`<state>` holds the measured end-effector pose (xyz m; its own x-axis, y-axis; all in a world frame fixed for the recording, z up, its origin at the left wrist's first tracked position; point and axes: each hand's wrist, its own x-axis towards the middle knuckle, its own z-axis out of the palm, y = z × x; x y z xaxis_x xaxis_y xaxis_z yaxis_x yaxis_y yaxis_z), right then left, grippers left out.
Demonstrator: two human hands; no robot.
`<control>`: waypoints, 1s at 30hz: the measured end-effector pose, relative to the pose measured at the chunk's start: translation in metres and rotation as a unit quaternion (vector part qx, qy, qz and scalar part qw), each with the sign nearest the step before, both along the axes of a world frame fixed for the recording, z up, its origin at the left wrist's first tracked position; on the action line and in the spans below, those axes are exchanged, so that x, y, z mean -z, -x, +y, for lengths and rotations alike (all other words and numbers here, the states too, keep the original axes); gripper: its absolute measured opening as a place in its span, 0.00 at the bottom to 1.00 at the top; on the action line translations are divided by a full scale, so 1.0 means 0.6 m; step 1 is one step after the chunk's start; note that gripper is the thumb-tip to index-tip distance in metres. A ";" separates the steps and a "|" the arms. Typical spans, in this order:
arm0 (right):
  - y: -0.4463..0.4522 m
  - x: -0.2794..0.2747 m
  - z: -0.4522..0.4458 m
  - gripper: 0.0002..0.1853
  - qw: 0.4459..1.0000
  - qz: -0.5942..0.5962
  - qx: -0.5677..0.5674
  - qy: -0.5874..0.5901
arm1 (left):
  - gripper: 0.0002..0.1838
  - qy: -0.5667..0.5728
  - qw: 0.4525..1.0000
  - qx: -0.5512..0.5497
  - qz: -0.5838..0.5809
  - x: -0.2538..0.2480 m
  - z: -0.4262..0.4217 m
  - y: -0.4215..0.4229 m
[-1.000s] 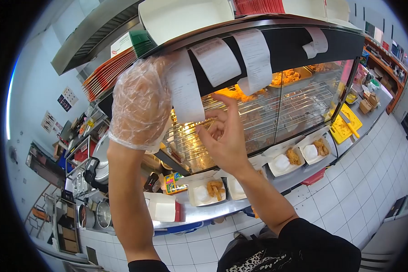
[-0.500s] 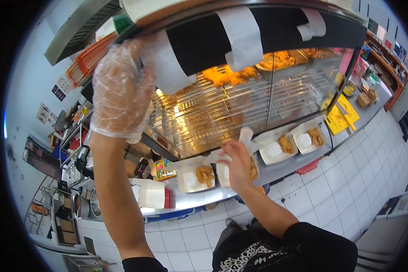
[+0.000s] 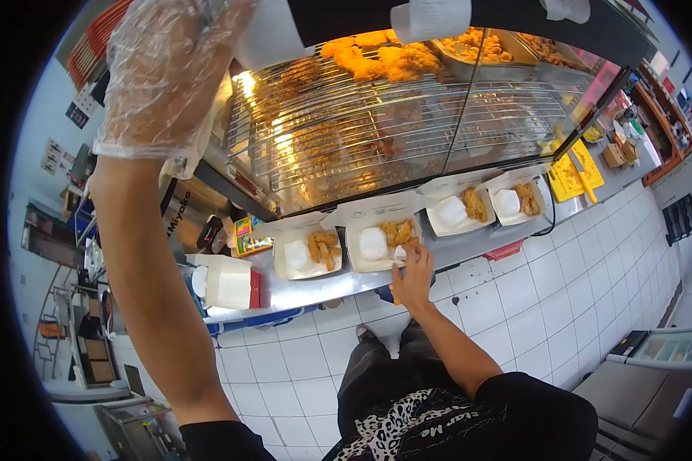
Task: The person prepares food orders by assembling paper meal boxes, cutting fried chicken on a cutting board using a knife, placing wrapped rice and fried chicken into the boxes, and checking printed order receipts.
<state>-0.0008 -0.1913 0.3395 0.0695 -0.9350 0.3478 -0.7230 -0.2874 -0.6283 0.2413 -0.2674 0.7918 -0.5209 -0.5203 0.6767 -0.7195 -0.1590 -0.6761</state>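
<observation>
My left hand point(image 3: 165, 81), in a clear plastic glove, is raised at the upper left beside a paper sheet point(image 3: 273, 37) on the warming cabinet. Its fingers run to the top edge of the view, so their grip is unclear. My bare right hand point(image 3: 415, 278) is at the front right corner of an open food box point(image 3: 373, 265). A small white cup point(image 3: 400, 251) is pinched at its fingertips, against the fried pieces. That box holds a white rice mound point(image 3: 373, 243) and fried chicken pieces point(image 3: 396, 230).
More filled boxes point(image 3: 292, 270) line the steel counter, and a white carton point(image 3: 229, 283) stands at its left. The glass-fronted cabinet point(image 3: 338, 154) holds fried chicken point(image 3: 384, 61) on racks. At the right, a knife point(image 3: 584, 180) lies on a yellow board point(image 3: 561, 184).
My right hand has come down from above the box to its front right corner with the small cup. My gloved left hand appears higher and farther left as the view tilts down.
</observation>
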 end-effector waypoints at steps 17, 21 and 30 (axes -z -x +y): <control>0.056 -0.362 -0.033 0.14 0.754 -0.614 -0.228 -0.055 | 0.23 -0.495 0.363 0.228 0.756 0.342 0.165 0.077; 0.047 -0.393 -0.010 0.19 0.751 -0.564 -0.342 0.015 | 0.26 -0.505 0.250 0.244 0.789 0.295 0.160 0.106; 0.052 -0.430 -0.007 0.24 0.776 -0.495 -0.386 0.062 | 0.32 -0.615 0.120 0.234 0.743 0.239 0.119 0.114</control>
<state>-0.0323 -0.1953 0.5976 0.2338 -0.7026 0.6721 0.5142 -0.4973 -0.6987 0.1726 -0.1960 0.6482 -0.4679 -0.8515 -0.2366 0.0734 -0.3043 0.9498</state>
